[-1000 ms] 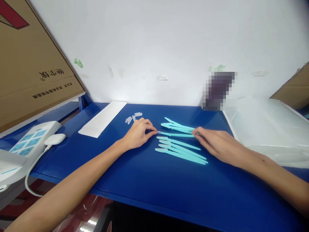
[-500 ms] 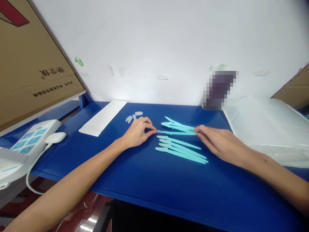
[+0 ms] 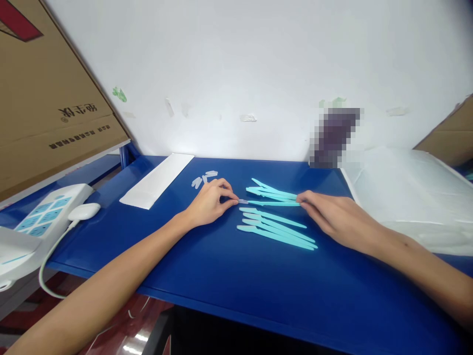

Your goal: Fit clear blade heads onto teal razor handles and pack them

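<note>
Between thumb and fingertips, my left hand (image 3: 214, 202) pinches a small clear blade cover (image 3: 243, 201) at the blade end of a turquoise eyebrow razor (image 3: 273, 203). My right hand (image 3: 328, 213) is closed on the other end of that razor's handle. Whether the cover is on the blade or just touching its tip, I cannot tell. Behind it lies a loose group of turquoise razors (image 3: 268, 188), their right ends close to my right fingers. Several more razors (image 3: 277, 230) lie fanned out nearer to me. Loose clear covers (image 3: 198, 183) lie beyond my left hand.
A white flat packet (image 3: 157, 181) lies on the blue table (image 3: 207, 276) at the left. A power strip (image 3: 51, 212) with a plugged-in white adapter (image 3: 84, 212) sits at the left edge. Cardboard (image 3: 48, 88) leans behind it; a clear plastic-wrapped pack (image 3: 399, 192) is at the right.
Both hands keep their hold on the razor and its cover, almost still. The whole view has shifted very slightly.
</note>
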Tool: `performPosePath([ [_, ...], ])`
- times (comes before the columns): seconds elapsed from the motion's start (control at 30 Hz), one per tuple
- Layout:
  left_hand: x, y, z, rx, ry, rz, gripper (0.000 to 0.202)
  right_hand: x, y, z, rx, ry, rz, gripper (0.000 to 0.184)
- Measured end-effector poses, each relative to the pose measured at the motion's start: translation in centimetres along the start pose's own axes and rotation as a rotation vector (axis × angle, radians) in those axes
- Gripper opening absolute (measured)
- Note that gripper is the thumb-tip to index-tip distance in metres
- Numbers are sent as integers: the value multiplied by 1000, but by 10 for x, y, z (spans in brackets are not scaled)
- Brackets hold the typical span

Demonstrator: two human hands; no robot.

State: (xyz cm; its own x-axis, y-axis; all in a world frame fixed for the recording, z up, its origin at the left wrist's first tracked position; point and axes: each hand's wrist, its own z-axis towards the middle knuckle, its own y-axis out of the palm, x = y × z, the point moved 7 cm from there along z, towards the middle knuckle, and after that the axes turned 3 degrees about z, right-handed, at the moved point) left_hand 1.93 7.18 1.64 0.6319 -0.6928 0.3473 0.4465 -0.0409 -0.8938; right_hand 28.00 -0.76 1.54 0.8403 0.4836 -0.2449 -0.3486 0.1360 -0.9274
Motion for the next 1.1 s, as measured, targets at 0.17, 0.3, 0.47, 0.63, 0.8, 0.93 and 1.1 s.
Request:
performPosePath([
  [0.17,10,6,3,-3,54,-71,13,-16,3,7,3,-18,12,28],
  [0.3,17,9,3,-17,81,-62,15,-28,1,11,16,-66,14,30],
  [0.47,22,3,-1,-28,144,-82,25,-18,-10,5,149,-26,25,34],
  [0.63,-6,-28,-1,189,88,78,34,-1,-17,2,236,95,84,31],
  [0.8,-66,-54,-8,146,-114,446,44,9,-2,9,113,112,-36,42],
  [0.93,-94,-55,-15,30,-150,504,49,13,7,10,106,86,-79,41],
  [1.1,-90,-45,-15,-15,-123,475,44,12,10,9,134,76,-73,38],
])
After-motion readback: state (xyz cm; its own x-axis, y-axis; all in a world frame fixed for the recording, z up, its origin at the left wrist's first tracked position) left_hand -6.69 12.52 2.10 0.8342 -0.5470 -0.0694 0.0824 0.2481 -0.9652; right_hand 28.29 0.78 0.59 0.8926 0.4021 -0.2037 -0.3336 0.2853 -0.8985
